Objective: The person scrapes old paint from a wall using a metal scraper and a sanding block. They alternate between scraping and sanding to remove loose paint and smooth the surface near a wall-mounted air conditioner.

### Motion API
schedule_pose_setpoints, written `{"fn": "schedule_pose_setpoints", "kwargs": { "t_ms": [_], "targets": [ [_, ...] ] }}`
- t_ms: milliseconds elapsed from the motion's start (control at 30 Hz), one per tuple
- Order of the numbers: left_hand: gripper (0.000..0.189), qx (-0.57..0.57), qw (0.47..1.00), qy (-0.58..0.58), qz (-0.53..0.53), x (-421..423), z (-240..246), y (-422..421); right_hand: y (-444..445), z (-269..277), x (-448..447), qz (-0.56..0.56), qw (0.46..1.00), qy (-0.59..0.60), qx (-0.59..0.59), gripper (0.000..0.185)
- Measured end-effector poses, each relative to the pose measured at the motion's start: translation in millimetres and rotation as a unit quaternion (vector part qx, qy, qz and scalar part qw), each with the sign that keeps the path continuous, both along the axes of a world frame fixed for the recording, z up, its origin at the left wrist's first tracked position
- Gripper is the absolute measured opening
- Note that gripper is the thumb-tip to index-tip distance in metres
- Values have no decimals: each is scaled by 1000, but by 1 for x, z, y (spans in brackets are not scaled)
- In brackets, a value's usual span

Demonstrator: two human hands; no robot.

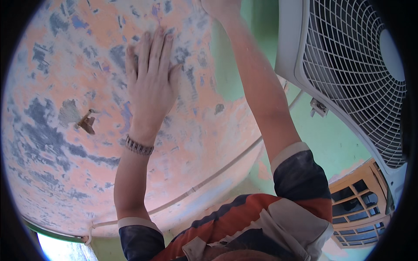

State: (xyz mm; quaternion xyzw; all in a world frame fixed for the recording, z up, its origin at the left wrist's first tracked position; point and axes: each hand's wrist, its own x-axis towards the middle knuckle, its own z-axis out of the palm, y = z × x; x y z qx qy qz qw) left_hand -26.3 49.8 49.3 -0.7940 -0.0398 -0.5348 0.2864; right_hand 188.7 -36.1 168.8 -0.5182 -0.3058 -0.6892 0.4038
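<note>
A wall (202,140) with patchy pink, white and grey worn paint fills the left and middle of the view. Against it my left hand (153,71) lies flat, fingers stretched upward and thumb apart, with a woven bracelet (139,145) at the wrist. My right hand (223,6) is raised to the top edge, near a green-painted part of the wall (228,71); its fingers are cut off or blurred, so what it holds, if anything, is hidden. Left of my left forearm, a small brown object (87,124) sticks out of the wall beside a bare grey patch (69,112).
A large fan or cooler with a round wire grille (352,65) stands close at the right. A thin conduit pipe (209,179) runs diagonally along the wall. A small fitting (318,107) is fixed behind the fan. A wooden-framed window (356,204) is at lower right, and a bright opening (65,248) at lower left.
</note>
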Motion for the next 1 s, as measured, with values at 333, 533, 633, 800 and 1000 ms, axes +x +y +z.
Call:
{"fn": "schedule_pose_setpoints", "kwargs": {
  "t_ms": [333,533,633,800,1000],
  "targets": [
    [22,-48,959,-227,-165,-146,-10,2,40,-360,-110,155,963,193,-109,75],
    [21,-285,860,-85,-415,-130,8,70,26,-144,-47,120,985,112,-45,78],
    [23,-243,809,-168,-507,-96,10,49,-1,-9,-1,0,995,93,35,74],
    [33,-331,770,-210,-504,-102,4,49,4,-11,-26,100,990,98,-4,75],
    [36,-347,773,-251,-468,-102,11,28,61,-265,-148,144,976,100,-126,76]
  ]
}}
